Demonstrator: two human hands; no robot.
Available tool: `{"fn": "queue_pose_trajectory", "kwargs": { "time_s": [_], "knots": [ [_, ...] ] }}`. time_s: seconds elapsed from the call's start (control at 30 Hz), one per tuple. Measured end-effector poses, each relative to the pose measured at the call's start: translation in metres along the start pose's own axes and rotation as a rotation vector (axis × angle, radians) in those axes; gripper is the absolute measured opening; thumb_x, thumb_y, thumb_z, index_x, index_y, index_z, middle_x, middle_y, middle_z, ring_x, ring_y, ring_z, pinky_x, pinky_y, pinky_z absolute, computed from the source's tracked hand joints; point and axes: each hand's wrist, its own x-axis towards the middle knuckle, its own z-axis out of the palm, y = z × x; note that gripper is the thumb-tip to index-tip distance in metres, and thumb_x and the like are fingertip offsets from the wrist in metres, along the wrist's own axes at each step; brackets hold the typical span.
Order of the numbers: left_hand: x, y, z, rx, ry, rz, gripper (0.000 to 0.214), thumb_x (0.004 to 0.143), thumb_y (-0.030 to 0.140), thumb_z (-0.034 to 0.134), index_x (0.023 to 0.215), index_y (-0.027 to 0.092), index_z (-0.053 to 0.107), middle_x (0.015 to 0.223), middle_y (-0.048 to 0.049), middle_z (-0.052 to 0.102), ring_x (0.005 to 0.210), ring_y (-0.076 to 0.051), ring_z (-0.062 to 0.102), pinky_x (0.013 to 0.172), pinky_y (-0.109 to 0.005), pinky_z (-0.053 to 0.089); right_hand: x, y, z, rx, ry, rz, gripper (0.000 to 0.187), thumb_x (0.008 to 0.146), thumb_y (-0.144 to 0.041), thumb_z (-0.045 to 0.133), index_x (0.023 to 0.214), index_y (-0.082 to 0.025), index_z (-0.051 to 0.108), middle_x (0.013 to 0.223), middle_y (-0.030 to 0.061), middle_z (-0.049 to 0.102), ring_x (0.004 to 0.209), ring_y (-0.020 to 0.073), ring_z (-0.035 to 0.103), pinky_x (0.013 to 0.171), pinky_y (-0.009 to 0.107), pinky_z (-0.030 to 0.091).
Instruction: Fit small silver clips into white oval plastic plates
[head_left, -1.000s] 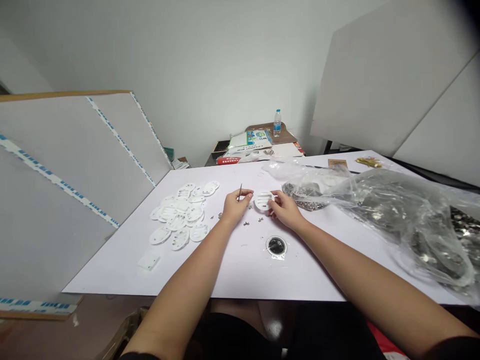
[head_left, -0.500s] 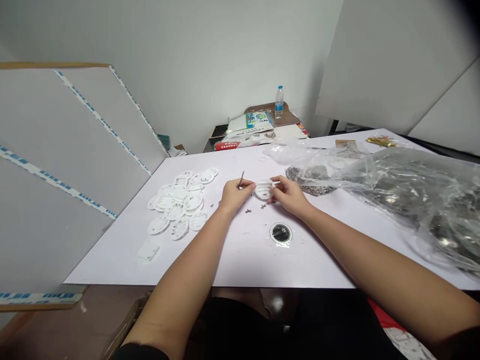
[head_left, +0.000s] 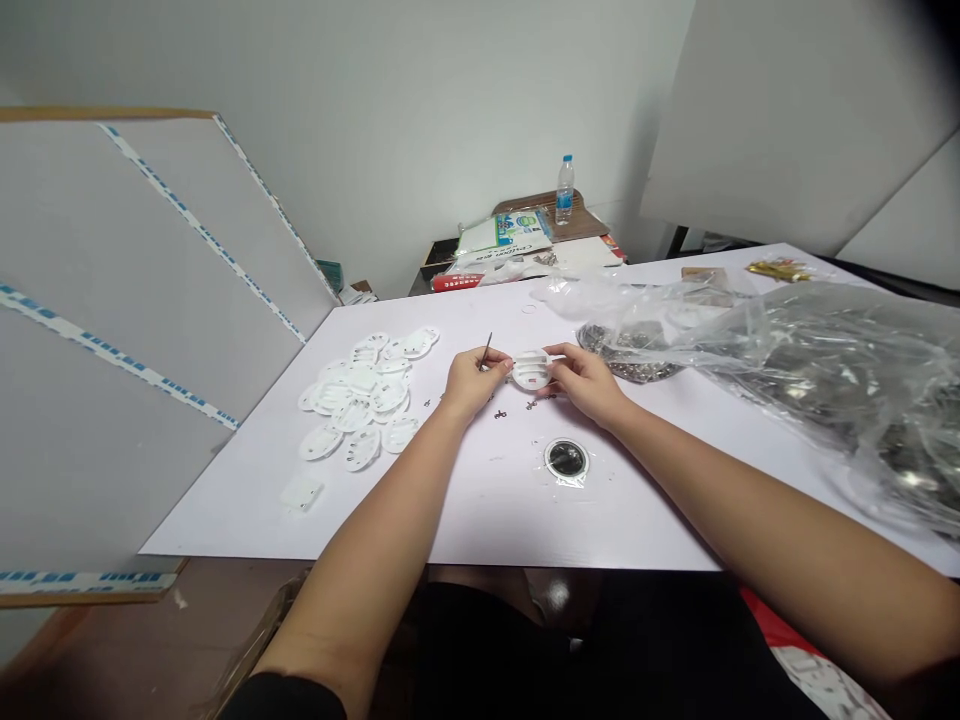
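The left hand (head_left: 472, 385) and right hand (head_left: 589, 382) met just above the table (head_left: 480, 510). The left fingers (head_left: 501, 364) were pinched closed on a thin dark pin (head_left: 487, 351), which stood up at a slight tilt. The right fingers (head_left: 559, 352) were curled around the white oval plastic piece (head_left: 531, 369), which was slotted and held clear of the table, between the hands. The pin was so slight that a small shift of grip could have let it slip and drop among the small dark metal clips (head_left: 501, 414) lying just below the hands, where it would have been hard to pick out. Its point, so close to the fingers, might also have pricked them if the piece turned suddenly.

Beyond the hands lay a round disc in clear film (head_left: 566, 460). To the left were a white square piece (head_left: 301, 492) and a loose pile of white oval pieces (head_left: 360, 395). A careless sweep of the left forearm could have scattered them. To the right, a heap of small metal parts (head_left: 626, 355) sat beside a bulging clear plastic bag (head_left: 817, 380), which could have slumped and spilled its contents. Farther off stood a water bottle (head_left: 565, 190).
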Motion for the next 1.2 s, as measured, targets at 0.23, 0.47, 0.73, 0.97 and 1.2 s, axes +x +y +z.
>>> {"fn": "queue_pose_trajectory", "kwargs": {
  "time_s": [0.23,0.47,0.73,0.97,1.2],
  "knots": [
    [-0.001,0.001,0.0,0.03,-0.013,0.004,0.028,0.069,0.039,0.075,0.084,0.016,0.07,0.076,-0.003,0.065,0.069,-0.012,0.056,0.068,-0.026,0.043,-0.002,-0.003,0.001,-0.014,0.003,-0.007,0.023,0.083,-0.022,0.058,0.106,-0.019,0.06,0.08,0.002,0.068,0.061,0.0159,0.07,0.07,0.035,0.061],
    [-0.001,0.0,0.001,0.067,-0.019,0.016,0.025,0.07,0.038,0.073,0.081,0.016,0.068,0.07,-0.0011,0.062,0.064,-0.011,0.053,0.066,-0.025,0.041,-0.006,-0.007,0.002,-0.1,-0.046,-0.069,0.024,0.085,-0.026,0.058,0.108,-0.018,0.061,0.086,0.0045,0.071,0.068,0.0186,0.072,0.07,0.033,0.06],
    [0.0,-0.003,0.002,0.066,-0.049,0.036,0.023,0.071,0.037,0.072,0.081,0.017,0.065,0.068,0.0013,0.058,0.061,-0.008,0.048,0.066,-0.025,0.039,-0.01,-0.009,0.003,-0.182,-0.083,-0.161,0.026,0.088,-0.03,0.056,0.11,-0.018,0.061,0.084,0.0037,0.07,0.07,0.0202,0.072,0.072,0.034,0.058],
    [-0.001,-0.002,0.003,0.023,-0.057,0.004,0.025,0.07,0.038,0.073,0.08,0.017,0.065,0.067,0.0003,0.059,0.061,-0.009,0.048,0.066,-0.025,0.04,-0.01,-0.008,0.003,-0.195,-0.058,-0.172,0.027,0.088,-0.034,0.057,0.11,-0.019,0.062,0.082,0.0036,0.069,0.071,0.02,0.072,0.073,0.034,0.059],
    [0.0,-0.003,0.002,0.031,-0.053,0.001,0.025,0.07,0.038,0.073,0.081,0.016,0.066,0.07,-0.0013,0.062,0.063,-0.01,0.05,0.065,-0.024,0.04,-0.01,-0.009,0.003,-0.203,-0.059,-0.174,0.026,0.089,-0.033,0.056,0.11,-0.018,0.062,0.082,0.0032,0.068,0.071,0.0204,0.072,0.073,0.035,0.058]
  ]
}}
